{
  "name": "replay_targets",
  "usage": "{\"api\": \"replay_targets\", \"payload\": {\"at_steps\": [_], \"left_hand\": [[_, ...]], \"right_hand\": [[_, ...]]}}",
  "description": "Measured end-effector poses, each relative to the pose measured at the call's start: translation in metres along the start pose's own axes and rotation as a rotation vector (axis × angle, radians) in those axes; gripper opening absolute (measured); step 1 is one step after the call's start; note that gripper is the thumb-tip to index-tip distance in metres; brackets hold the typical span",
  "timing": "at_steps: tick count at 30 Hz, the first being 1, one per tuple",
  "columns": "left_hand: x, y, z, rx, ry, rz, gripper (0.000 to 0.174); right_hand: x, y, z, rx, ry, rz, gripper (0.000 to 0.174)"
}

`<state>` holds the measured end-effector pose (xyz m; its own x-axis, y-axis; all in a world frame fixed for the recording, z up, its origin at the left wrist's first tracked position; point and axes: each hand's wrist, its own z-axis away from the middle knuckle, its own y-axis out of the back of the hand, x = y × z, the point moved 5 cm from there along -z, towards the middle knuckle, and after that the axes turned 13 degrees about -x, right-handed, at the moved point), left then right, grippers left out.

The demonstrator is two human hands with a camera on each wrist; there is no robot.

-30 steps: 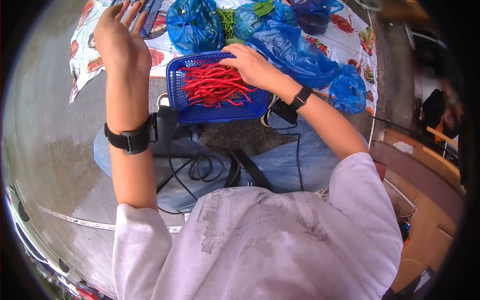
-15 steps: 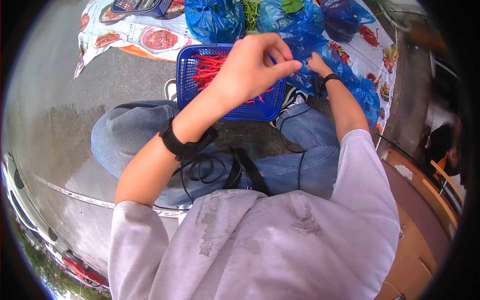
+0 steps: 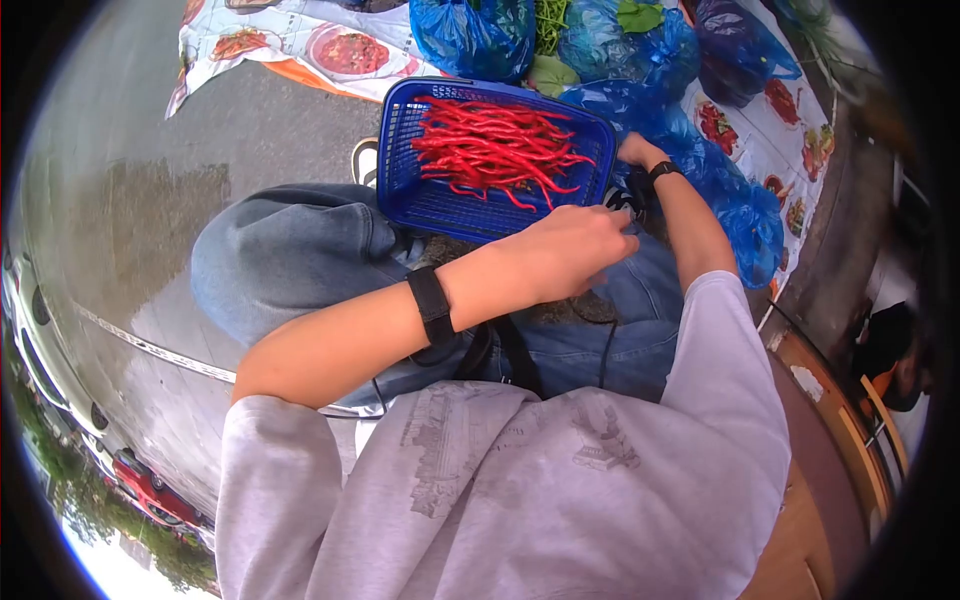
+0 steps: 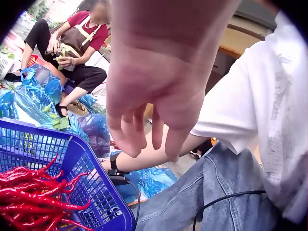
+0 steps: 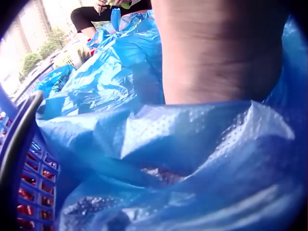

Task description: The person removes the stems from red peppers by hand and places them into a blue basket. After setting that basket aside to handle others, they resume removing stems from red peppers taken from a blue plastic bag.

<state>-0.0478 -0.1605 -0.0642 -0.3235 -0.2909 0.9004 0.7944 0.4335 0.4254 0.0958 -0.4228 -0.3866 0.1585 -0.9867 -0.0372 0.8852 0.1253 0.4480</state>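
Observation:
Long thin red chillies (image 3: pixel 495 150) lie heaped in a blue plastic basket (image 3: pixel 440 215), which stands in front of the person's legs. My left hand (image 3: pixel 570 252) hangs over the lap, just off the basket's near right corner. In the left wrist view its fingers (image 4: pixel 132 134) droop loosely with nothing in them. My right hand (image 3: pixel 640 152) is just past the basket's right side, at a crumpled blue plastic bag (image 3: pixel 715 175). Folds of that bag (image 5: pixel 159 139) cover the right fingers in the right wrist view, so I cannot tell what they hold.
More filled blue bags (image 3: pixel 475 40) stand behind the basket, with green beans (image 3: pixel 550 25) between them on a printed sheet (image 3: pixel 400 45). Another person (image 4: pixel 79 48) sits across, holding something green. A black cable (image 4: pixel 231 195) crosses the jeans (image 3: pixel 290 240).
My left hand swung from the far left across the basket to its near right corner. The right hand left the chillies and moved right to the blue bag.

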Motion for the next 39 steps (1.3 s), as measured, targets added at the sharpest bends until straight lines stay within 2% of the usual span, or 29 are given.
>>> {"api": "replay_targets", "payload": {"at_steps": [1,2,3,4,6,7,8,10,11,12,16,17,18,22,24,26,28,30,33,36,39], "left_hand": [[-0.006,-0.008,-0.001,-0.252,0.163,0.080,0.044],[-0.007,-0.008,0.000,-0.248,0.159,0.083,0.044],[-0.004,-0.007,0.002,-0.195,0.082,0.042,0.047],[-0.001,-0.007,0.003,-0.143,0.003,-0.001,0.050],[-0.001,-0.011,0.004,-0.084,-0.022,-0.073,0.049],[0.001,-0.012,0.004,-0.026,-0.041,-0.142,0.048],[0.001,-0.016,0.004,-0.025,-0.059,-0.144,0.048],[0.001,-0.016,0.004,0.033,-0.070,-0.144,0.041],[0.005,-0.016,0.003,0.030,-0.111,-0.146,0.041],[0.004,-0.015,0.003,0.014,-0.070,-0.108,0.039],[0.000,-0.008,0.002,-0.007,0.021,-0.052,0.032],[-0.002,-0.007,0.002,0.089,-0.017,-0.040,0.026],[0.000,-0.005,0.002,0.091,-0.036,-0.044,0.026],[-0.002,0.006,-0.002,0.141,0.004,0.001,0.019],[-0.005,0.012,-0.003,0.194,0.056,0.137,0.020],[-0.005,0.018,-0.006,0.199,0.063,0.202,0.024],[-0.011,0.023,-0.005,0.313,0.080,0.469,0.028],[-0.023,0.027,-0.009,0.321,0.057,0.536,0.030],[-0.027,0.033,-0.006,0.301,0.159,0.873,0.029],[-0.033,0.032,-0.002,0.293,0.223,0.902,0.029],[-0.034,0.029,0.000,0.280,0.233,0.898,0.028]], "right_hand": [[-0.003,-0.003,0.004,-0.056,0.016,0.096,0.038],[-0.004,-0.006,0.009,-0.112,0.026,0.190,0.037],[0.000,-0.004,0.015,-0.112,0.020,0.194,0.037],[0.002,-0.001,0.021,-0.090,0.036,0.240,0.034],[0.005,0.008,0.036,-0.043,0.066,0.328,0.028],[0.004,0.017,0.051,0.051,0.189,0.280,0.024],[0.010,0.023,0.063,0.056,0.171,0.281,0.024],[-0.026,0.068,0.137,0.262,0.322,0.119,0.024],[-0.029,0.079,0.159,0.341,0.340,0.131,0.024],[-0.029,0.089,0.179,0.421,0.358,0.148,0.023],[-0.012,0.112,0.239,0.431,0.183,0.267,0.024],[-0.009,0.117,0.256,0.443,0.154,0.280,0.024],[-0.008,0.121,0.274,0.450,0.138,0.285,0.024],[-0.011,0.143,0.337,0.618,0.063,0.234,0.026],[-0.006,0.150,0.358,0.790,0.003,0.105,0.027],[-0.008,0.150,0.373,0.854,0.059,0.022,0.024],[-0.025,0.147,0.392,0.856,0.087,-0.160,0.022],[-0.042,0.143,0.404,0.851,0.079,-0.165,0.023],[-0.047,0.131,0.398,0.706,-0.095,0.202,0.021],[-0.041,0.134,0.412,0.787,-0.182,0.310,0.022],[0.001,0.140,0.416,0.704,-0.311,0.253,0.022]]}}
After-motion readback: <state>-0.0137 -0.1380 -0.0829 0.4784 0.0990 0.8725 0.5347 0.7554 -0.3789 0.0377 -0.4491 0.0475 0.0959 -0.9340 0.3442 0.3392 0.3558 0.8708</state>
